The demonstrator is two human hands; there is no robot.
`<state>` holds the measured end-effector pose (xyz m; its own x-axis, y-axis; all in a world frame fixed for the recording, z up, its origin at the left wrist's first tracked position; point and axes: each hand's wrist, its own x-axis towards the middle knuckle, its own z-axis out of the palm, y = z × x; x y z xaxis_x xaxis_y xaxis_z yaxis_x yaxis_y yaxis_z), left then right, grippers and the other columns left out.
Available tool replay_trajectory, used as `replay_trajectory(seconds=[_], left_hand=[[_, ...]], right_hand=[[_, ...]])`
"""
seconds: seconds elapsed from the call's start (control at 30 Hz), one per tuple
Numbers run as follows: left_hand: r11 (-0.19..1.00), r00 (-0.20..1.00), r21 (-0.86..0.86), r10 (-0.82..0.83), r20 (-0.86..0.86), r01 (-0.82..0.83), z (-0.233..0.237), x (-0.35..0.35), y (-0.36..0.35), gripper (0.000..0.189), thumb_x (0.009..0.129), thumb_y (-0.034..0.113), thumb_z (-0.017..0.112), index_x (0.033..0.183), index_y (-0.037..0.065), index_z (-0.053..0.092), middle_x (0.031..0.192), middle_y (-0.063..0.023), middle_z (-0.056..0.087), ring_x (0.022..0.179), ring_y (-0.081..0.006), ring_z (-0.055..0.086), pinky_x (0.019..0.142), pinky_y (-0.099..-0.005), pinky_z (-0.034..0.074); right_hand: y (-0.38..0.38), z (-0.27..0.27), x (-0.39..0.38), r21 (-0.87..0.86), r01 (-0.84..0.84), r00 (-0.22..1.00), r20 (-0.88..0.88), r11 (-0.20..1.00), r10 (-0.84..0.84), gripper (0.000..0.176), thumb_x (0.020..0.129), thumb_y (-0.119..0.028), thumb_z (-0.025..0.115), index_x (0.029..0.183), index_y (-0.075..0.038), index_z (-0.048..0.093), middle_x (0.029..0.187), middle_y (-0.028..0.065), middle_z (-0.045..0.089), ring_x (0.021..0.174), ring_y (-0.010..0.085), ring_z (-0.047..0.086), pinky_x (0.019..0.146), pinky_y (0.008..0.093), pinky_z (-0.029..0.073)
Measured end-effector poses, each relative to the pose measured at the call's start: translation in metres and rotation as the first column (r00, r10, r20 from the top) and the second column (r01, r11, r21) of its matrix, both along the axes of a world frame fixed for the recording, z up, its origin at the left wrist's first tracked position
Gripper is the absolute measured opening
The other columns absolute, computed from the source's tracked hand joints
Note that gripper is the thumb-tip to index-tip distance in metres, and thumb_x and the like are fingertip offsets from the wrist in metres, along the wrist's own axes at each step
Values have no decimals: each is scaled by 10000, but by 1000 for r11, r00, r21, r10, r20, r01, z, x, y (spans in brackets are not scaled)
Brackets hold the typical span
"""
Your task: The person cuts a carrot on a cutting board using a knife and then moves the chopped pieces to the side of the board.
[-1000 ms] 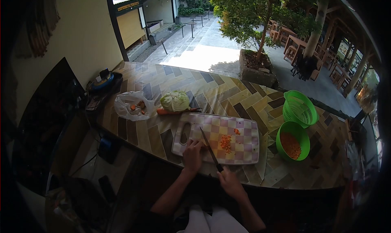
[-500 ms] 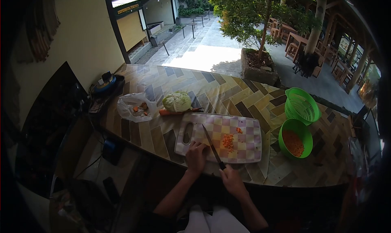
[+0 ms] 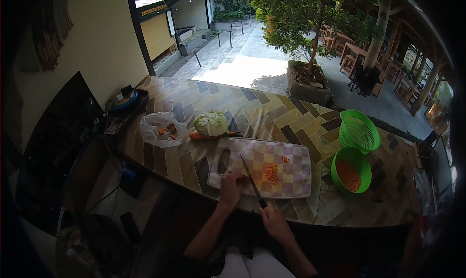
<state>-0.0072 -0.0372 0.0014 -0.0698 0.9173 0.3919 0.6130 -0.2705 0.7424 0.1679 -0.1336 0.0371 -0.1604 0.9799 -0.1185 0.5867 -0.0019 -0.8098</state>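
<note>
My right hand (image 3: 273,219) is wrapped round the black handle of a kitchen knife (image 3: 250,176), whose blade points away over the checked cutting board (image 3: 301,180). Left of the blade, my left hand (image 3: 231,189) rests on the board's near edge with fingers curled in; whatever they hold is hidden. Finely chopped orange bits, which look like carrot (image 3: 271,173), lie in a small heap right of the knife. A smaller cluster of bits (image 3: 284,159) sits farther back on the board.
Behind the board lie a cabbage (image 3: 211,123) and a whole carrot (image 3: 204,135). A clear plastic bag with scraps (image 3: 165,130) is to the left. At right stand a green bowl with orange bits (image 3: 364,164) and a green colander (image 3: 359,130). A phone-like dark object (image 3: 130,227) lies lower left.
The fingers of my left hand have drawn in a little more beside the blade. My right hand and the knife have shifted only slightly, and the view has tilted a little.
</note>
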Motion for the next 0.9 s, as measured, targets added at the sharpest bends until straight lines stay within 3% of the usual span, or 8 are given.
replay_trajectory(seconds=[0.17, 0.4, 0.6, 0.7, 0.8, 0.9], left_hand=[[1000, 999, -18, 14, -51, -15, -7, 0, 1, 139, 703, 21, 674, 820, 59, 738, 819, -134, 693, 856, -325, 634, 814, -399, 491], [998, 977, 3, 56, -204, -57, 7, 7, -11, 116, 737, 64, 679, 847, 53, 715, 883, -100, 679, 922, -302, 611, 764, -399, 505], [995, 983, 101, 44, -176, -26, 7, 19, -6, 123, 790, 143, 684, 872, 60, 722, 873, -80, 685, 895, -284, 620, 744, -390, 513], [998, 988, 55, -20, -154, 29, 12, 30, 3, 113, 791, 147, 686, 859, 65, 724, 869, -77, 690, 885, -276, 627, 741, -382, 515], [991, 999, -123, -52, -4, 51, 10, 37, 13, 97, 777, 131, 698, 845, 69, 730, 864, -76, 695, 882, -263, 630, 743, -368, 513], [989, 990, -100, -100, 102, 110, 15, 34, 14, 106, 755, 110, 719, 853, 71, 738, 846, -79, 701, 848, -250, 633, 745, -352, 511]], right_hand=[[9, 6, 7, -82, -75, 997, 23, 994, 77, 254, 955, -194, 514, 915, 55, 489, 802, 291, 616, 831, 469, 594, 714, 542, 441], [15, -4, -5, 44, -17, 987, 158, 999, 10, 238, 948, -177, 517, 961, 57, 478, 786, 287, 615, 820, 470, 598, 696, 545, 452], [3, 1, 6, 99, 129, 986, 92, 987, -138, 234, 928, -179, 554, 958, 48, 505, 768, 276, 618, 791, 467, 604, 671, 535, 457], [1, 1, 16, 122, 166, 978, 108, 979, -179, 249, 918, -213, 577, 937, 29, 522, 751, 263, 621, 772, 457, 614, 656, 533, 457], [-3, 1, 22, 153, 181, 970, 135, 971, -202, 275, 914, -259, 588, 917, 9, 526, 732, 251, 626, 747, 449, 623, 646, 542, 463], [-8, 0, 27, 177, 210, 961, 144, 961, -236, 278, 902, -279, 607, 896, -10, 539, 713, 240, 623, 731, 441, 626, 629, 526, 466]])
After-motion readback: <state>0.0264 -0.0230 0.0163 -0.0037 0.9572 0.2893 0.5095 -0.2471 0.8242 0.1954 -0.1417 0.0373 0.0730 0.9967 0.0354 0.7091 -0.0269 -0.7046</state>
